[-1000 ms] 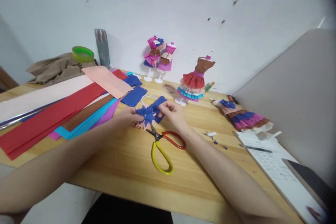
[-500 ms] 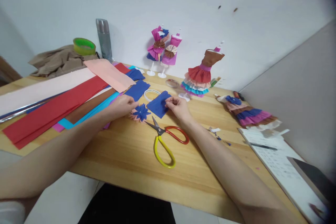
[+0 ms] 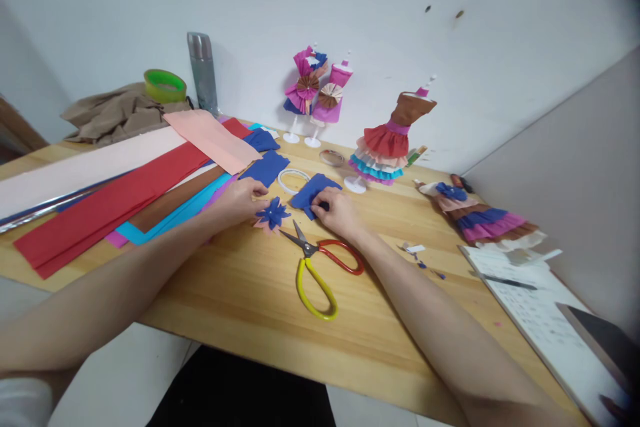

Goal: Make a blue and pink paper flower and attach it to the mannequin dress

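A layered flower of blue and peach paper lies flat on the table, with a small pale dot at its centre. At its left edge is my left hand, thumb and forefinger slightly apart and nothing visible between them. My right hand has curled fingers that pinch the lower right part of a blue crepe paper piece; the fingers hide that corner. A white ring of tape lies partly under or behind this piece. Just below the flower rest scissors with yellow and red handles, blades parted.
Strips of coloured paper spread across the left side. Behind stand a grey flask, green tape and small mannequins in paper dresses. Another paper dress, a notebook and a pen lie at right.
My left hand's fingers have parted a little beside the flower. My right hand has shifted over the blue piece's lower corner, and the piece has turned slightly. The whole view has shifted a little.
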The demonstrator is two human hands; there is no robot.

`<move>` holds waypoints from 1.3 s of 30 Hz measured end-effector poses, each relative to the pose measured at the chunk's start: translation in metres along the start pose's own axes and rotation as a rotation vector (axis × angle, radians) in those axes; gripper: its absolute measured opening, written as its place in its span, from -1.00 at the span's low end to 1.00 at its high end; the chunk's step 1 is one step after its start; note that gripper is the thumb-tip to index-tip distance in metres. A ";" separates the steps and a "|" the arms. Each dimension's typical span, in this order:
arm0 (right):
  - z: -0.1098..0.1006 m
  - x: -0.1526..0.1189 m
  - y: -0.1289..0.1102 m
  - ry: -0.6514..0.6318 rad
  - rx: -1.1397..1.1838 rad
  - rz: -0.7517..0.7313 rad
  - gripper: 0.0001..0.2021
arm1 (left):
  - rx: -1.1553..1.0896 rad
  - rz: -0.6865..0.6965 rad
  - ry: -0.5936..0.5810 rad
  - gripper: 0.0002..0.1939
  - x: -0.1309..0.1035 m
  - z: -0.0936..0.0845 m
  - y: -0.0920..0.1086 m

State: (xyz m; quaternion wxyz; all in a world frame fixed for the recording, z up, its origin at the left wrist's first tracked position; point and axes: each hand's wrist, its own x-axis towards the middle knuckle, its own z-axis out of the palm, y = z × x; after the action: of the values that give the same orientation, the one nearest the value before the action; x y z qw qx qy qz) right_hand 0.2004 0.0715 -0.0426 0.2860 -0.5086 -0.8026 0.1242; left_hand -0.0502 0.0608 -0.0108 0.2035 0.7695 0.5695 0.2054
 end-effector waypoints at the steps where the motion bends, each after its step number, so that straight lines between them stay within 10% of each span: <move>1: 0.000 0.000 0.000 0.004 -0.002 0.003 -0.88 | 0.024 0.026 -0.005 -0.66 0.000 0.002 0.000; 20: 0.003 0.011 0.041 0.529 0.439 0.307 -0.77 | 0.062 0.068 -0.026 -0.74 -0.001 0.001 0.003; 27: 0.002 0.010 0.043 0.555 0.384 0.320 -0.73 | 0.017 0.089 0.076 -0.74 0.008 -0.006 0.007; 39: -0.007 0.006 0.028 0.480 0.122 0.193 -0.75 | 0.227 0.304 -0.111 -0.79 0.067 0.013 0.040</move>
State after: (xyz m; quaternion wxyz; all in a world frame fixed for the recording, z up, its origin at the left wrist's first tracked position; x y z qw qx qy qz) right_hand 0.2238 0.0891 -0.0484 0.4850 -0.5794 -0.6508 0.0748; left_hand 0.0063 0.1131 0.0057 0.1129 0.8747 0.4543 0.1255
